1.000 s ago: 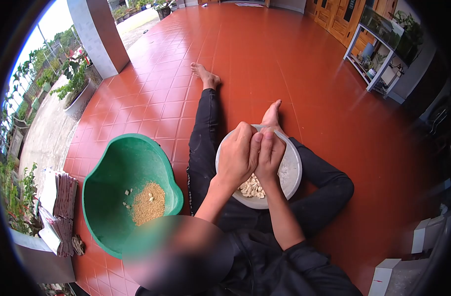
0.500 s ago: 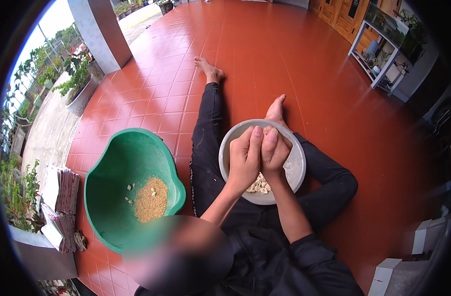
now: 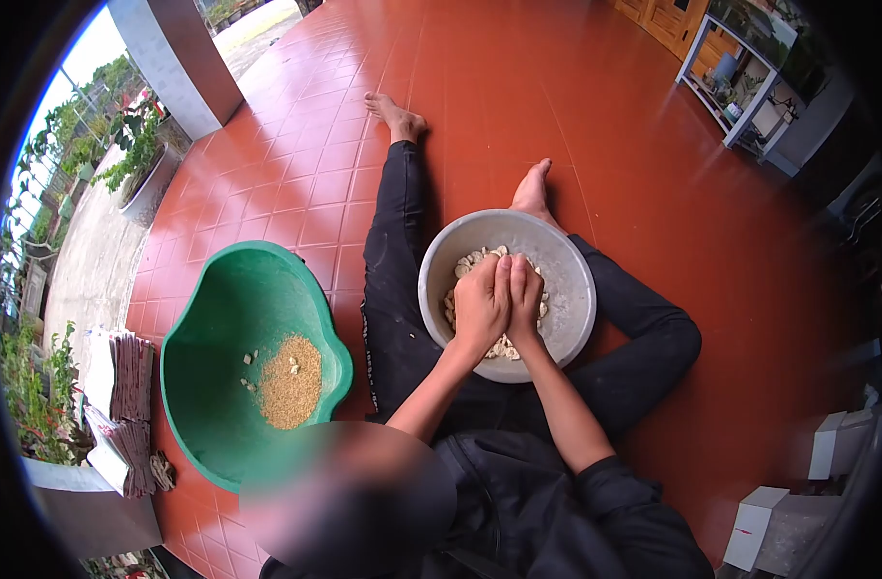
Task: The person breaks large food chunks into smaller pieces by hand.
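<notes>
Over the grey bowl (image 3: 574, 307), my left hand (image 3: 481, 304) and my right hand (image 3: 525, 297) are pressed together, fingers curled and thumbs side by side. Whatever lies between them is hidden. Pale, broken chunks (image 3: 503, 349) lie in the bowl beneath and around the hands. The bowl sits between my legs, tilted slightly. To the left stands a green basin (image 3: 233, 299) with a scooped rim. A heap of light brown grains (image 3: 291, 391) covers part of its bottom, with a few pale chunks on and beside it.
My outstretched legs in dark trousers (image 3: 394, 232) flank the bowl on the red tiled floor (image 3: 479, 96). Stacked bundles (image 3: 130, 386) stand left of the basin. White boxes (image 3: 757, 529) are at lower right. A pillar (image 3: 182, 68) and a metal stand (image 3: 735, 87) stand farther off.
My joined hands have come down closer to the chunks in the bowl, their thumbs now nearly touching. More chunks show around them. The whole view has shifted slightly.
</notes>
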Tool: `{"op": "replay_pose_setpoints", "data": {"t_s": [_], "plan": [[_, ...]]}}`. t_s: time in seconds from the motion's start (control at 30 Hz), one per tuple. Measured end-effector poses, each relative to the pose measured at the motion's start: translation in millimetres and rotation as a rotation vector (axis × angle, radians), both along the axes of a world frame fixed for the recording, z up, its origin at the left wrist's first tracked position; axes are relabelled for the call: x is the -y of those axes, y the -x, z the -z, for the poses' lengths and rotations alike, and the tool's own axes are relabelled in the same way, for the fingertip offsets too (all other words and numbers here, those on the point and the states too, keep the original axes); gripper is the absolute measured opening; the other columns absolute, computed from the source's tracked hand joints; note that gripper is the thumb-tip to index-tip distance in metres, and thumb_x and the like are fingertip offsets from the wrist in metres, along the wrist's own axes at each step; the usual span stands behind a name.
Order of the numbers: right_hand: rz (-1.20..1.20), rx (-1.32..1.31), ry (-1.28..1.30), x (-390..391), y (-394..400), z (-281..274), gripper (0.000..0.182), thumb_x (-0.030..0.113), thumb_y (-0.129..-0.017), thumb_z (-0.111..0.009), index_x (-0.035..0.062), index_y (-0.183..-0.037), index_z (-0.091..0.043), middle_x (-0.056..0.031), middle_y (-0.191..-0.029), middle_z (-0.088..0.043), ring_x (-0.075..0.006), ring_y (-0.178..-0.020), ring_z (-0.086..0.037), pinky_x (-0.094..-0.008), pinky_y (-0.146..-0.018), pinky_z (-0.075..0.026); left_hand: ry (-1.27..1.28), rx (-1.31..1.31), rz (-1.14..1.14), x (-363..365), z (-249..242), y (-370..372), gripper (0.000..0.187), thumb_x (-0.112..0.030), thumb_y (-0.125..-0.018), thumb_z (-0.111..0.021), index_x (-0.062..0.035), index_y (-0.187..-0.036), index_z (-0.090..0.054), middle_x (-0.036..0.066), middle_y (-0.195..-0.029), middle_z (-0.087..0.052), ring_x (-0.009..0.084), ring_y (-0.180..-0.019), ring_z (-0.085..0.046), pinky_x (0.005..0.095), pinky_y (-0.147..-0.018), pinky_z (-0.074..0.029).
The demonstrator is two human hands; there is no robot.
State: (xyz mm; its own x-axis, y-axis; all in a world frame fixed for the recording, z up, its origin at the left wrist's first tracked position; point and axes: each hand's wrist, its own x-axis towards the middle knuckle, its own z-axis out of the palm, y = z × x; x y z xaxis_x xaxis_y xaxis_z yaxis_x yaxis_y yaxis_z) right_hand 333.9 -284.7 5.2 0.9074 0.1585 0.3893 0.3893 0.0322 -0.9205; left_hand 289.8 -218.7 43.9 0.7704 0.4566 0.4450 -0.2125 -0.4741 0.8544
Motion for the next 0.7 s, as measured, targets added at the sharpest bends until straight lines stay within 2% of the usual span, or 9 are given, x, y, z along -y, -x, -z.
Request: {"op": "replay_pose_setpoints", "data": {"t_s": [0.03, 0.07, 0.13, 0.23, 0.33, 0.57, 0.63, 0.67, 0.7], "plan": [[-0.023, -0.041, -0.058, -1, 2, -1, 0.045, 0.034, -0.1, -0.04, -0.0023, -0.079, -0.056, -0.0143, -0.068, -0.059, -0.0226, -0.065, -0.058, -0.0366, -0.059, -0.043, -0.001, -0.002, 0.004, 0, -3, 2, 0.032, -0.021, -0.097, -0.048, 0.0007, -0.074, -0.05, 0.022, -0.066, -0.053, 0.041, -0.061, -0.055, 0.0448, -0.055, -0.042], [-0.022, -0.04, -0.06, -2, 4, -3, 0.045, 0.034, -0.1, -0.04, -0.0023, -0.079, -0.056, -0.0143, -0.068, -0.059, -0.0226, -0.065, -0.058, -0.0366, -0.059, -0.043, -0.051, 0.021, -0.003, 0, -7, 4, 0.031, -0.021, -0.097, -0.049, 0.0004, -0.074, -0.05, 0.022, -0.068, -0.054, 0.0407, -0.062, -0.055, 0.0453, -0.055, -0.042], [-0.008, -0.052, -0.154, -3, 9, -9, 0.048, 0.038, -0.101, -0.038, -0.0007, -0.078, -0.055, -0.0079, -0.068, -0.058, -0.014, -0.066, -0.055, -0.0319, -0.058, -0.042, -0.101, 0.048, -0.013, -2, -13, 4, 0.031, -0.021, -0.096, -0.05, 0.0002, -0.074, -0.05, 0.021, -0.069, -0.055, 0.0405, -0.062, -0.055, 0.0457, -0.055, -0.042], [-0.116, -0.166, -0.171, -3, 9, -17, 0.051, 0.04, -0.102, -0.036, 0.0006, -0.076, -0.055, -0.0044, -0.067, -0.056, -0.0107, -0.067, -0.052, -0.0295, -0.058, -0.041, -0.134, 0.066, -0.053, -3, -17, 6, 0.03, -0.022, -0.096, -0.051, -0.0003, -0.074, -0.051, 0.021, -0.071, -0.055, 0.0406, -0.063, -0.055, 0.0462, -0.056, -0.042], [-0.138, -0.176, -0.212, -7, 10, -22, 0.05, 0.039, -0.103, -0.038, 0.0, -0.075, -0.054, -0.0035, -0.066, -0.056, -0.0097, -0.066, -0.052, -0.029, -0.058, -0.041, -0.151, -0.044, -0.034, -9, -23, 9, 0.029, -0.02, -0.095, -0.051, 0.0, -0.075, -0.051, 0.021, -0.07, -0.055, 0.0403, -0.062, -0.055, 0.0458, -0.056, -0.042], [-0.053, -0.149, -0.183, -10, 10, -35, 0.048, 0.033, -0.103, -0.04, -0.003, -0.075, -0.055, -0.0034, -0.064, -0.055, -0.0096, -0.065, -0.051, -0.0298, -0.059, -0.042, -0.066, 0.013, 0.003, -7, -21, 6, 0.03, -0.018, -0.096, -0.05, 0.0015, -0.074, -0.05, 0.023, -0.067, -0.053, 0.0407, -0.062, -0.054, 0.0452, -0.056, -0.041], [0.01, -0.118, -0.184, -11, 12, -39, 0.045, 0.028, -0.103, -0.04, -0.0041, -0.076, -0.056, -0.0087, -0.064, -0.058, -0.0164, -0.062, -0.055, -0.0339, -0.058, -0.043, -0.052, 0.009, 0.006, -7, -21, 6, 0.03, -0.018, -0.096, -0.049, 0.0016, -0.074, -0.05, 0.024, -0.067, -0.052, 0.041, -0.061, -0.053, 0.0452, -0.056, -0.041], [0.011, -0.119, -0.184, -10, 11, -37, 0.045, 0.028, -0.103, -0.04, -0.0041, -0.076, -0.056, -0.0087, -0.064, -0.058, -0.0164, -0.062, -0.055, -0.0339, -0.058, -0.043, -0.008, -0.006, 0.004, -7, -21, 5, 0.03, -0.018, -0.096, -0.049, 0.0021, -0.074, -0.05, 0.024, -0.067, -0.052, 0.0414, -0.061, -0.053, 0.0448, -0.056, -0.041], [0.071, 0.031, -0.087, -10, 10, -34, 0.042, 0.025, -0.102, -0.04, -0.0043, -0.076, -0.057, -0.0128, -0.064, -0.059, -0.0227, -0.061, -0.057, -0.0364, -0.057, -0.044, 0.037, -0.022, 0.002, -7, -20, 5, 0.03, -0.017, -0.097, -0.049, 0.0025, -0.074, -0.05, 0.025, -0.067, -0.052, 0.0418, -0.061, -0.053, 0.0444, -0.056, -0.041]]}}
